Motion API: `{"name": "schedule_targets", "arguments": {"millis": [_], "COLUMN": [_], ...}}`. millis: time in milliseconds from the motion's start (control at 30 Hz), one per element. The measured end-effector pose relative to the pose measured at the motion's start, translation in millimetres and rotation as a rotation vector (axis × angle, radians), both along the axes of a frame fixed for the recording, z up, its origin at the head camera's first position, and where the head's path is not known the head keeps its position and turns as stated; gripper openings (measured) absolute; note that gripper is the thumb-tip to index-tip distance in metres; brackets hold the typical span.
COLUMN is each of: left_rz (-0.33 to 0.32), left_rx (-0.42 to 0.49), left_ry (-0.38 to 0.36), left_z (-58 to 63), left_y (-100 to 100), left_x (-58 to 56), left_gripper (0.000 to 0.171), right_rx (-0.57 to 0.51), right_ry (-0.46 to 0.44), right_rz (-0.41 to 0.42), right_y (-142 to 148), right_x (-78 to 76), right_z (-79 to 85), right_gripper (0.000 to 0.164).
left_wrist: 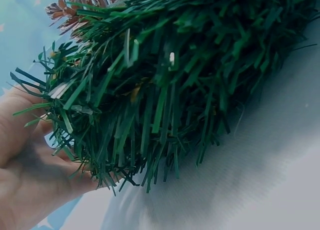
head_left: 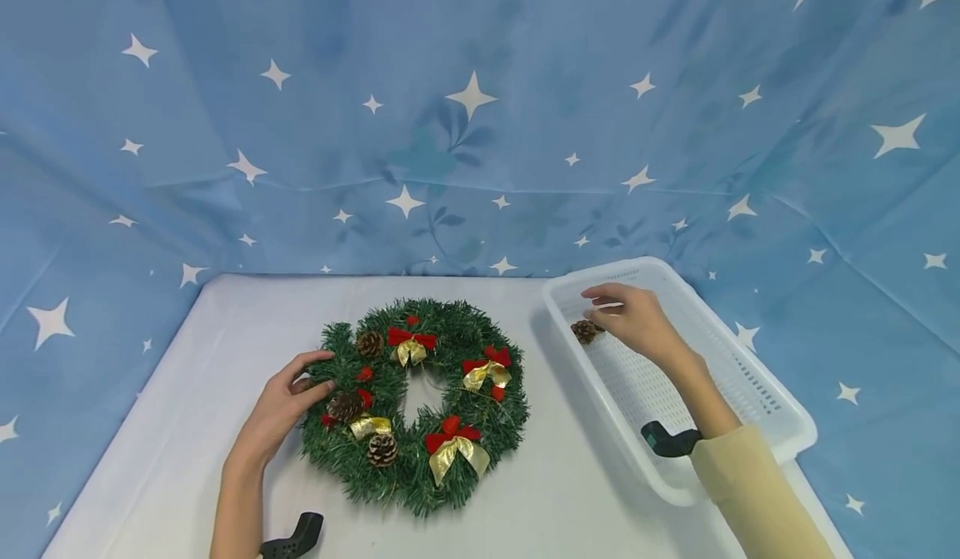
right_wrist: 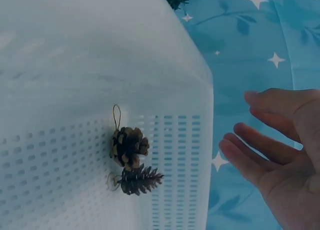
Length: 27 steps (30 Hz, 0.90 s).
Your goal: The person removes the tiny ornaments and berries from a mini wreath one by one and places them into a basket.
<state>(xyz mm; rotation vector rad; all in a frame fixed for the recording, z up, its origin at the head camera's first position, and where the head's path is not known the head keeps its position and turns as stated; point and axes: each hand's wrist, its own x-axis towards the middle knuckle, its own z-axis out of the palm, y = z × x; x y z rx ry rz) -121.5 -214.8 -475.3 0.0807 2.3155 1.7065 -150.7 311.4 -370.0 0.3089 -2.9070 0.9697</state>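
A green tinsel wreath (head_left: 459, 396) lies on the white table, dressed with pine cones (head_left: 382, 450), gold ribbon and red-and-gold bows (head_left: 456, 451). At its left side my left hand (head_left: 281, 405) grips the tinsel, thumb near a brown cone and fingers round the outer edge; the left wrist view shows the greenery (left_wrist: 150, 100) between them. Over the white plastic basket (head_left: 795, 438) hovers my right hand (head_left: 637, 326), fingers loosely bent and holding nothing. Below it in the basket sit two pine cones (right_wrist: 129, 147), one with a gold hanging loop; the hand partly hides them in the head view.
The basket stands along the table's right side, its raised walls (right_wrist: 185, 55) perforated. White cloth (head_left: 540, 492) shows between wreath and basket. Behind the table hangs a blue curtain (head_left: 480, 151) with white stars.
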Motion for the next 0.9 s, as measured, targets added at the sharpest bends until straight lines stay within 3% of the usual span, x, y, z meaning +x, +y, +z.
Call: {"name": "schedule_targets", "arguments": {"millis": [900], "left_rz": [0.004], "left_rx": [-0.005], "left_ry": [-0.036], "left_z": [3.5], "left_y": [1], "left_x": [1.5], "left_gripper": [0.064], "right_rx": [-0.017], "right_ry": [0.118], "right_rz": [0.148], "right_y": [-64], "right_x": [41.8], "right_z": [3.1], "right_gripper": [0.039]}}
